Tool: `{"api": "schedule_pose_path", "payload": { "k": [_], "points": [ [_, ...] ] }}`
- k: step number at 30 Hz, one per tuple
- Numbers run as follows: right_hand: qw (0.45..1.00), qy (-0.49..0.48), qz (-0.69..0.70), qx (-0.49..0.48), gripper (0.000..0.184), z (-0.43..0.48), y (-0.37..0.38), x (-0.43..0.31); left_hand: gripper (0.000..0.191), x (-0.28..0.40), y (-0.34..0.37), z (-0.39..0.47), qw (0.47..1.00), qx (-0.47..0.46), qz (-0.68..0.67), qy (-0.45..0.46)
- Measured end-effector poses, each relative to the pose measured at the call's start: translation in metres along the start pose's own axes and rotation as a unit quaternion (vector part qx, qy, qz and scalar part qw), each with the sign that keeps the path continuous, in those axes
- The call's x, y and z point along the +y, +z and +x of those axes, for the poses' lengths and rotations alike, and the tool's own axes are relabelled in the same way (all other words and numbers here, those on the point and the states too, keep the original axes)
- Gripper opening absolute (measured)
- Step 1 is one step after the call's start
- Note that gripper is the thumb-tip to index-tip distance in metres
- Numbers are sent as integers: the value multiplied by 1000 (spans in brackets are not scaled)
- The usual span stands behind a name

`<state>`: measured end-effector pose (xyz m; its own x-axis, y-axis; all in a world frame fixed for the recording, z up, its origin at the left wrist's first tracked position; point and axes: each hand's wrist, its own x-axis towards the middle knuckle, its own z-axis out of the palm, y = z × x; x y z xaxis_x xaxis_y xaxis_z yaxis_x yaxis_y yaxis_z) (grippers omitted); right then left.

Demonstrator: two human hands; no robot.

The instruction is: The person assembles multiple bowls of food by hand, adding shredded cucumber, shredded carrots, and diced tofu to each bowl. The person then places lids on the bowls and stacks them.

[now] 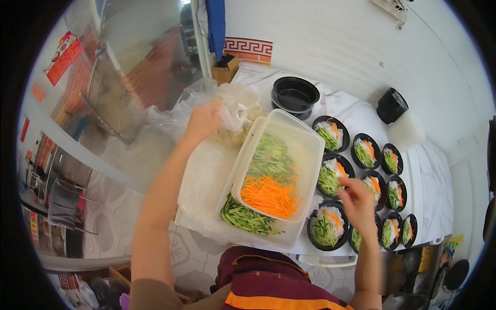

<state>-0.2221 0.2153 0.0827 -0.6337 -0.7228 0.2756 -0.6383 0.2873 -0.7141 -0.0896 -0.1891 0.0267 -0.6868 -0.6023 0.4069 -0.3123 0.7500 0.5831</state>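
My left hand (pixel 205 119) grips the edge of a clear plastic bag (pixel 236 110) at the back left; pale stuff, perhaps noodles (pixel 232 135), lies beneath it. My right hand (pixel 357 199) hovers over the black bowls with fingers curled; whether it holds anything cannot be told. Between the hands a translucent plastic container (pixel 310 155) with shredded carrot (pixel 271 195) and shredded cucumber (pixel 271 155) rests tilted on a larger one (pixel 286 236) holding more cucumber shreds (pixel 248 217). Several black bowls, such as the front left one (pixel 327 226), hold cucumber, carrot and white strips.
Stacked empty black bowls (pixel 295 95) stand behind the containers. Another black stack (pixel 392 105) lies near the wall beside a stack of translucent lids (pixel 406 131). A cardboard box (pixel 225 70) sits at the table's back left corner. The marbled table's (pixel 434 193) front edge is close to my body.
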Motion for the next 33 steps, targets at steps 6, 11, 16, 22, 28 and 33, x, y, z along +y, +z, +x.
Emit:
{"api": "schedule_pose_path", "payload": {
  "k": [6,11,16,22,28,33],
  "points": [
    [982,-154,1,-106,22,69,115,-12,19,16,-4,26,973,2,-219,-69],
    [966,-216,-7,-142,20,82,167,-13,18,-5,2,15,982,-29,-186,-25],
    [939,-205,56,-270,17,61,137,-23,13,6,-16,-14,941,-40,-308,-135],
    [968,-138,-150,-147,25,111,150,20,43,18,-17,-18,930,-98,-345,-81],
    [917,-174,15,-358,24,77,130,-11,93,36,-25,-29,977,-110,-171,62],
    [943,-120,-252,-183,18,111,127,25,99,46,2,-10,990,-62,-95,81]
  ]
}}
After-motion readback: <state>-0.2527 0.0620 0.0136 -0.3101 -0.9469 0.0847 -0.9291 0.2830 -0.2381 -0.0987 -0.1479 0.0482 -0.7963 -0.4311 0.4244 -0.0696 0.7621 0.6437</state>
